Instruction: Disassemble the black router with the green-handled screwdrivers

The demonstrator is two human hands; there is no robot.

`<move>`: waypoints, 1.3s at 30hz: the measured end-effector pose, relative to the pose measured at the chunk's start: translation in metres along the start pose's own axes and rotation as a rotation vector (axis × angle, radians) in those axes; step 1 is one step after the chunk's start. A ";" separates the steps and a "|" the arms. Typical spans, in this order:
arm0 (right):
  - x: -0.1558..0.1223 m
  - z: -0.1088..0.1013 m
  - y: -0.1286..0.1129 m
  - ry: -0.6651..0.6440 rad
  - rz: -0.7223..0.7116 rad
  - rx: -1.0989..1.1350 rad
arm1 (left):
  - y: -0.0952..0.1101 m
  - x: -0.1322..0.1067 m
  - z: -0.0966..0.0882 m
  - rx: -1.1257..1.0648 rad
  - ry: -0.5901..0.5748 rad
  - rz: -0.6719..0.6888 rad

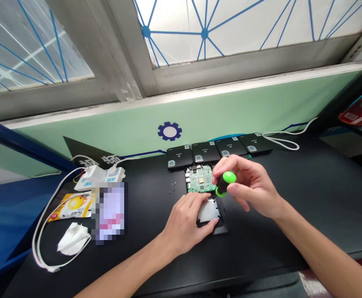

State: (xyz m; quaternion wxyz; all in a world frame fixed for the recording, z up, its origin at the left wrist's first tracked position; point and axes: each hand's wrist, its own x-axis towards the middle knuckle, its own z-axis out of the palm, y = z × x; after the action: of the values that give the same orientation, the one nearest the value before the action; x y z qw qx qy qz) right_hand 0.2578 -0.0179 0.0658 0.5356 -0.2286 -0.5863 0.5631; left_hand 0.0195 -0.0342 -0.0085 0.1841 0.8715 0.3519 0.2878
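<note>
My right hand is closed around a screwdriver with a black and bright green handle, its end cap facing up. The tool's tip is hidden behind my fingers. Below and to the left, my left hand grips a black case half with a silver metal plate, thumb at the near edge and fingers at the far edge. Just beyond it sits a green circuit board in a black case. Several small loose screws lie on the table left of the board.
Several black boxes with stickers stand in a row along the wall. At left are a power strip with white cables, a yellow snack packet, a blurred-out item and a crumpled tissue. A white cable lies at the back right.
</note>
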 end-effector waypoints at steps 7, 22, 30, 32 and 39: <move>0.002 0.008 0.004 0.080 -0.094 0.024 | 0.000 -0.001 0.000 0.005 -0.006 -0.009; 0.003 0.007 0.003 0.066 -0.030 0.062 | 0.001 0.000 -0.001 0.010 -0.011 -0.019; 0.000 0.002 0.005 -0.010 -0.055 -0.014 | 0.001 0.000 -0.001 0.013 0.005 -0.007; -0.002 -0.001 0.006 -0.044 -0.030 -0.032 | 0.001 0.000 -0.001 0.012 0.009 0.001; 0.002 0.006 0.006 0.111 -0.040 0.026 | 0.001 0.000 -0.001 0.006 -0.006 -0.017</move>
State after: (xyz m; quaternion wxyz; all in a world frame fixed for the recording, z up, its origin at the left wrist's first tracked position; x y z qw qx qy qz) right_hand 0.2500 -0.0172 0.0620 0.5814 -0.2404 -0.5528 0.5464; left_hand 0.0192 -0.0349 -0.0077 0.1850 0.8699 0.3597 0.2824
